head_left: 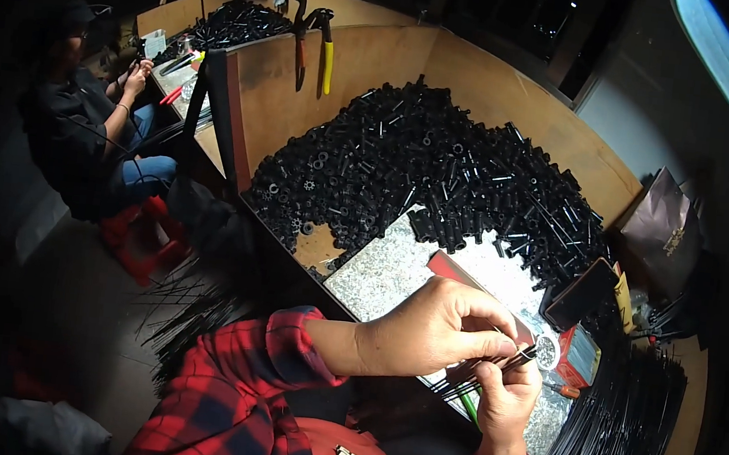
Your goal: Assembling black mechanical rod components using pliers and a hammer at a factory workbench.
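My left hand (438, 327) reaches across from a red plaid sleeve and pinches a small black cylindrical part (524, 356) at its fingertips. My right hand (506, 399) comes up from below and grips a bundle of thin black rods (468, 380) with one green rod among them, its tips meeting the black part. Both hands hover over a speckled grey work slab (382, 273). Behind them a large heap of small black tube parts (440, 169) covers the wooden bench.
Red and yellow handled pliers (312, 43) hang on the wooden divider (264, 86). A person in dark clothes sits at the neighbouring bench (93, 127) on the left. Long black rods (616, 436) lie bundled at right, next to a dark bag (663, 226) and small boxes (585, 293).
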{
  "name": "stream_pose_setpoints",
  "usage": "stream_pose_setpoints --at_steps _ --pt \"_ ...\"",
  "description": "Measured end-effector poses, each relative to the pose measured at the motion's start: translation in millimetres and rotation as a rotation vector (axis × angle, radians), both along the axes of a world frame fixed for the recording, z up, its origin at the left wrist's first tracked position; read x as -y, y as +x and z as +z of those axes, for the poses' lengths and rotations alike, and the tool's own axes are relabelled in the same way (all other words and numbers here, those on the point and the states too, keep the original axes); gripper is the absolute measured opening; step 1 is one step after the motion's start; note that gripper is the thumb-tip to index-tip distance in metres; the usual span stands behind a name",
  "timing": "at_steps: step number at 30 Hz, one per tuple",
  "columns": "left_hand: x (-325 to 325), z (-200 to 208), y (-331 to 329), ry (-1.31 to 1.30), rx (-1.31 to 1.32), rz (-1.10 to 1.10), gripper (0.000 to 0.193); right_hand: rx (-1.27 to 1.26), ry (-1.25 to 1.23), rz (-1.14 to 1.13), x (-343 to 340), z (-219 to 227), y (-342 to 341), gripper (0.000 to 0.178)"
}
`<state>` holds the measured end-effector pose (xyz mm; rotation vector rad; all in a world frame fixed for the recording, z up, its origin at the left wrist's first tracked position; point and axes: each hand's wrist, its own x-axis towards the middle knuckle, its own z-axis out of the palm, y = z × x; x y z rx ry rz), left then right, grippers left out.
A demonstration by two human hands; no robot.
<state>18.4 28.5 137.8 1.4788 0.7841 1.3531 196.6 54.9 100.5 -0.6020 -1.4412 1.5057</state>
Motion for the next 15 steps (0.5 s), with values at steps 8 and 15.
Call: stream_pose_setpoints --at_steps 8,15 --pt "-25 -100 -108 0.134 -0.965 1.207 0.013 0.080 0.041 -0.121 -15 -12 8 0.022" --pt "-19 -160 -166 -0.182 -1.574 1.186 0.013 0.079 0.008 -0.175 -17 -10 9 0.021"
